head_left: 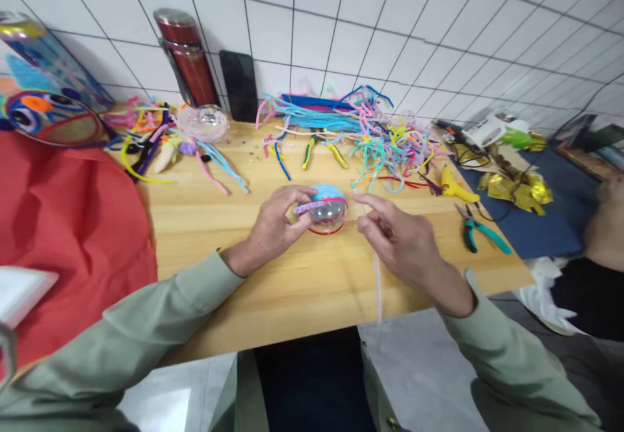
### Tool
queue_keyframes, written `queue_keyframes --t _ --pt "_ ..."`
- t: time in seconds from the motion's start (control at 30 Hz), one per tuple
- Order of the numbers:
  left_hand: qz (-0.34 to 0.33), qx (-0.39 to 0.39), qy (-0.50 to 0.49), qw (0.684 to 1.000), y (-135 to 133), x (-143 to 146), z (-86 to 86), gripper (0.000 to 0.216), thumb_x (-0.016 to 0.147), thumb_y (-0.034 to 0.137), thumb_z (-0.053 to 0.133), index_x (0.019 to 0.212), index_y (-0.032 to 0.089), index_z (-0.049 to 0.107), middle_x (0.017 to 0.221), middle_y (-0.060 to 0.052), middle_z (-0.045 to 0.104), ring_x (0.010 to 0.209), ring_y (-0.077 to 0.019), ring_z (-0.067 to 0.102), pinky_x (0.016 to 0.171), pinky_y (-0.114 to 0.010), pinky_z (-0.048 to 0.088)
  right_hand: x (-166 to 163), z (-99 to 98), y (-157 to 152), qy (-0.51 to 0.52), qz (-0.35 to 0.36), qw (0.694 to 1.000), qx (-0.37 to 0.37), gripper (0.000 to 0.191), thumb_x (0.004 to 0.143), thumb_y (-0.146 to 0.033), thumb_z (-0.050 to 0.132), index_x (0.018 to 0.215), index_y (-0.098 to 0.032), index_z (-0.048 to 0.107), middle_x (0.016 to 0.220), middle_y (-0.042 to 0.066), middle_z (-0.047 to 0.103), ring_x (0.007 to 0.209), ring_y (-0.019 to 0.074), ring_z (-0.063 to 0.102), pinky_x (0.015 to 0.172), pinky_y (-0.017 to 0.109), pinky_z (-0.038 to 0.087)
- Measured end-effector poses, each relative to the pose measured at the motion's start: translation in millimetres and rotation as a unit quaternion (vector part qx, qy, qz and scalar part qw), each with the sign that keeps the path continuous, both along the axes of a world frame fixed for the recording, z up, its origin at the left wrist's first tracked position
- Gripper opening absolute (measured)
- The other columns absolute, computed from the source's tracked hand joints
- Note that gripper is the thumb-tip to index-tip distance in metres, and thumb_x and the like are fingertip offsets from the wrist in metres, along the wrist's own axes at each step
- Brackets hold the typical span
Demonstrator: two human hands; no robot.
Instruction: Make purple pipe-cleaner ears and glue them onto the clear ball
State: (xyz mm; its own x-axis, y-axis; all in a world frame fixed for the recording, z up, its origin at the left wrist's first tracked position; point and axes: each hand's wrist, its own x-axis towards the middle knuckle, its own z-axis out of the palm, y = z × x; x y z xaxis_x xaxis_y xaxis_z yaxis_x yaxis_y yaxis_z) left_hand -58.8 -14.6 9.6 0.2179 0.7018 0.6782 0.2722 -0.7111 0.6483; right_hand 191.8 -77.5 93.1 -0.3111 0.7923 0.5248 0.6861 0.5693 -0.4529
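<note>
My left hand (280, 221) is closed at the left side of a clear plastic ball (332, 214), thumb and fingers gripping it. Light blue pipe cleaner covers the ball's top, with a pink band below and a red line round its lower edge. A short purple pipe cleaner (309, 206) sticks out by my left fingertips. To the right of the ball, my right hand (402, 237) pinches a long, pale pinkish pipe cleaner (377, 282), which hangs down past the table's front edge. Its upper tip shows near my index finger, apart from the ball.
Yellow-green pliers (336, 154) lie before a heap of pipe cleaners (316, 117). Teal pliers (487, 232) and a yellow glue gun (458, 186) are at right. A red thermos (188, 55), phone (238, 86) and clear shell (203, 123) stand behind. Red cloth (73, 224) covers the left.
</note>
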Motion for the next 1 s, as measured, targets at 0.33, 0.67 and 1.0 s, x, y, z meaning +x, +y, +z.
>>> queue_keyframes --t 0.33,0.67,1.0 --pt "0.0 -0.01 0.009 1.0 1.8 0.3 1.5 0.009 0.092 0.016 0.068 0.097 0.023 0.064 0.113 -0.009 0.084 0.108 -0.0231 0.079 0.099 -0.041 0.062 1.2 -36.7 35.1 0.191 0.134 0.971 -0.047 0.03 0.105 -0.03 0.073 0.135 -0.032 0.076 0.097 0.002 0.083 0.082 0.0173 0.08 0.076 0.031 0.065" --pt "-0.016 -0.014 0.012 1.0 4.0 0.0 4.4 0.009 0.095 0.017 0.069 0.099 0.023 0.063 0.115 -0.01 0.083 0.11 -0.0234 0.08 0.1 -0.041 0.062 -13.2 -64.8 28.1 -0.023 0.109 0.958 0.265 0.046 0.1 -0.007 0.069 0.141 -0.029 0.07 0.107 0.004 0.085 0.099 0.0214 0.083 0.087 0.036 0.071" --pt "-0.014 -0.027 0.04 0.999 2.1 1.6 8.5 0.009 0.094 0.017 0.068 0.1 0.023 0.064 0.12 -0.01 0.084 0.113 -0.0238 0.081 0.101 -0.041 0.065 -11.4 -69.5 23.0 -0.036 0.089 0.967 0.237 0.047 0.098 -0.007 0.073 0.139 -0.031 0.073 0.116 0.005 0.085 0.107 0.0236 0.083 0.093 0.039 0.073"
